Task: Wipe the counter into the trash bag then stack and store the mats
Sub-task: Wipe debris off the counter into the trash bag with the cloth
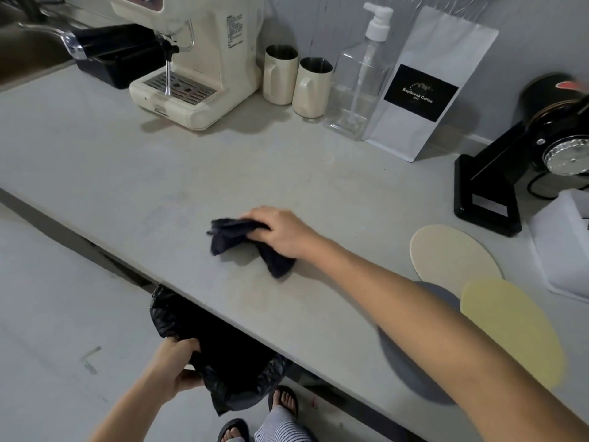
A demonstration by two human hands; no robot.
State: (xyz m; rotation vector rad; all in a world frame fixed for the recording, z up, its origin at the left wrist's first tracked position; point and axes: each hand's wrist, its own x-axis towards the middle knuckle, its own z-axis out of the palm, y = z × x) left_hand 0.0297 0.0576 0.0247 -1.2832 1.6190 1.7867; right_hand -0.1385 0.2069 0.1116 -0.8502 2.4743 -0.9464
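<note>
My right hand [280, 231] presses a dark cloth [234, 239] flat on the grey counter [127, 167], near its middle. Below the counter's front edge my left hand [177, 366] grips the rim of a black trash bag [229, 355] and holds its mouth open against the edge. Three round mats lie on the counter at the right: a cream mat [452, 255], a yellow mat [513, 330] and a grey mat [411, 371], which my right forearm partly hides. The mats overlap one another.
Along the back stand a cream espresso machine [197, 59], two cream pitchers [294, 81], a clear pump bottle [363, 74], a white coffee bag [427, 87] and a black grinder [526, 148]. A white container [564, 247] sits at the far right. My sandalled feet [258, 419] are below.
</note>
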